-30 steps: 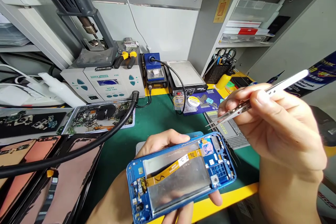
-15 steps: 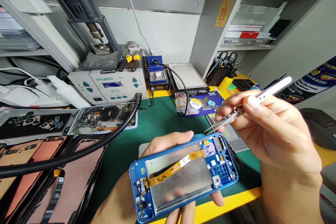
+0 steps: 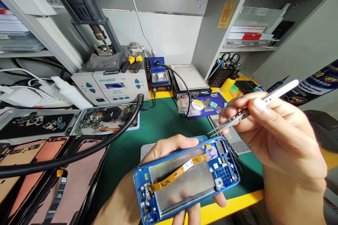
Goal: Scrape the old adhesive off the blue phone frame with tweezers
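Note:
My left hand (image 3: pixel 169 147) is wrapped round a blue phone frame (image 3: pixel 190 186), its inside facing up and tilted toward me. The thumb lies along the far edge and fingertips come out under the near edge. An orange flex cable (image 3: pixel 174 175) with handwritten marks runs across the bare silver middle of the frame. At the frame's right end sits a blue circuit board (image 3: pixel 220 165). Between thumb and fingers my right hand (image 3: pixel 282 130) pinches metal tweezers (image 3: pixel 243 114). Their slightly parted tips hover just beyond the far right corner of the frame, with nothing visible between them.
Behind stand a hot-air station (image 3: pixel 113 84), a blue soldering station (image 3: pixel 157 70) and a flat heating plate (image 3: pixel 190 81). A thick black hose (image 3: pixel 116 137) arches over part trays (image 3: pixel 105 123) and phone back panels (image 3: pixel 76 179) at left. A spray can (image 3: pixel 314 81) is at right.
The phone frame and both hands have shifted slightly right in the picture, partly with the camera's view. The tweezers remain pinched above the far right corner.

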Demonstrator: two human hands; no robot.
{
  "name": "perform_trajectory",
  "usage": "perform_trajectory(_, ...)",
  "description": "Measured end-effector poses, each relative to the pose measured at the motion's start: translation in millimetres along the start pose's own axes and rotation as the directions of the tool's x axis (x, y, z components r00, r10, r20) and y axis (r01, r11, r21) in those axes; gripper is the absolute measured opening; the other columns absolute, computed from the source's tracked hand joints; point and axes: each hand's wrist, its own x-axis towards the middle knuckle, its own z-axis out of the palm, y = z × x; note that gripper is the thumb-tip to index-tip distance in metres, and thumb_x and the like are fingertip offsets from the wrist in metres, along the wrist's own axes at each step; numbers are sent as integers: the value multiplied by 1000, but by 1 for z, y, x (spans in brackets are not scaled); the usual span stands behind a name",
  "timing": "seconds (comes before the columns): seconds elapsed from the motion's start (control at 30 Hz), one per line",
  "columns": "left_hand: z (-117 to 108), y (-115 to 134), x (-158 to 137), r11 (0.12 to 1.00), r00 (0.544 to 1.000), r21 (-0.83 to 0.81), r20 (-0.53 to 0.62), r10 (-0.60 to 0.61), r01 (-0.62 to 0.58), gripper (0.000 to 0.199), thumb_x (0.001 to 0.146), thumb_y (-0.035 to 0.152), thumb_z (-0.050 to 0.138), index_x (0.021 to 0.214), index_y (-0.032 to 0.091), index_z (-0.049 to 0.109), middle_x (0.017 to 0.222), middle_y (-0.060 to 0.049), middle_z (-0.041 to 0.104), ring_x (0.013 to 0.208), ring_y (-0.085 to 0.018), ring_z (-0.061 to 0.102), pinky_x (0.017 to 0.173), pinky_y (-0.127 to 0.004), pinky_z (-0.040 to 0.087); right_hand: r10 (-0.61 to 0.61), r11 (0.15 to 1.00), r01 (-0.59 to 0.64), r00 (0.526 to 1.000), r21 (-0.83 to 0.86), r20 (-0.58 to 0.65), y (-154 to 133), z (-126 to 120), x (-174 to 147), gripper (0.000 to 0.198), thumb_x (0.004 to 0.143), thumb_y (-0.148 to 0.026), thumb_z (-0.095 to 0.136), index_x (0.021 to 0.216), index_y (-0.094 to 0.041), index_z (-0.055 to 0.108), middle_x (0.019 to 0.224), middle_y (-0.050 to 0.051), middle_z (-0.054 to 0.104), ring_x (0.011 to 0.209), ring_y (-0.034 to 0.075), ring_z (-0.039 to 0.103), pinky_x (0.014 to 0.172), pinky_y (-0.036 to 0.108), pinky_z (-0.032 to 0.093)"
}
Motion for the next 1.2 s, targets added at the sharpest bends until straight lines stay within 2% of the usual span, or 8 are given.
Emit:
perform_trajectory(0.1, -7, -6, -2, 997, 996, -51, -61, -58, 55, 110, 75, 83, 26, 121, -9, 66, 79, -24, 77, 57, -28, 74, 42, -33, 56, 1, 1000, -1, 1000, -9, 6, 2, 2, -1, 12, 96, -28, 68, 96, -24, 79, 84, 1, 76, 73, 14, 75, 66, 21, 65)
perform_trajectory(0.27, -8, -6, 1, 999, 998, -6, -52, 47, -47, 116, 75, 89, 20, 116, -9, 69, 79, -27, 77, 59, -30, 76, 41, -34, 58, -15, 1000, 15, 1000, -25, -9, 4, 7, -4, 12, 97, -29, 67, 94, -24, 78, 85, 1, 75, 78, 15, 75, 67, 22, 65)
perform_trajectory(0.37, 2, -1, 1, 997, 997, 19, -44, 71, -70, 113, 85, 80, 5, 116, -8, 70, 81, -27, 77, 68, -30, 78, 46, -34, 60, -46, 997, 45, 999, -69, -25, 5, 10, -7, 14, 98, -29, 66, 94, -25, 78, 85, 1, 74, 74, 15, 74, 64, 24, 65)
perform_trajectory(0.47, 9, 5, -2, 999, 993, 29, -115, -10, 14, 109, 92, 68, -7, 118, -4, 70, 81, -22, 78, 69, -26, 78, 50, -32, 60, -112, 983, 105, 993, -149, -40, 7, 13, -13, 12, 96, -26, 68, 91, -25, 79, 86, 2, 73, 79, 19, 73, 68, 29, 66)
perform_trajectory(0.67, 10, 11, -5, 986, 971, 62, -191, -143, 158, 109, 91, 70, -6, 123, -3, 69, 81, -20, 77, 68, -23, 78, 55, -30, 61, -219, 921, 165, 969, -354, -117, 9, 21, -23, 11, 89, -22, 75, 88, -31, 81, 81, 2, 73, 71, 24, 71, 58, 38, 64)
perform_trajectory(0.8, 6, 7, -4, 993, 992, 99, -113, -50, 61, 105, 92, 70, 0, 115, -3, 72, 80, -21, 77, 64, -25, 76, 46, -32, 58, -211, 924, 165, 972, -345, -102, 10, 21, -22, 11, 89, -20, 76, 88, -30, 80, 82, 2, 73, 70, 23, 72, 58, 38, 65)
perform_trajectory(1.03, 20, 8, -4, 985, 967, 124, -239, -84, 117, 109, 92, 68, -7, 114, -3, 73, 73, -19, 76, 61, -22, 75, 49, -27, 58, -260, 918, 243, 966, -313, -14, 16, 16, -18, 12, 91, -17, 75, 91, -28, 80, 84, 0, 75, 74, 19, 74, 65, 32, 65)
perform_trajectory(1.2, 27, 6, -3, 983, 974, 182, -226, 16, 26, 105, 96, 61, -7, 104, -1, 76, 71, -15, 76, 56, -19, 72, 44, -24, 55, -245, 919, 237, 969, -314, 14, 17, 13, -16, 13, 91, -15, 74, 95, -26, 80, 87, 1, 75, 77, 19, 75, 65, 31, 65)
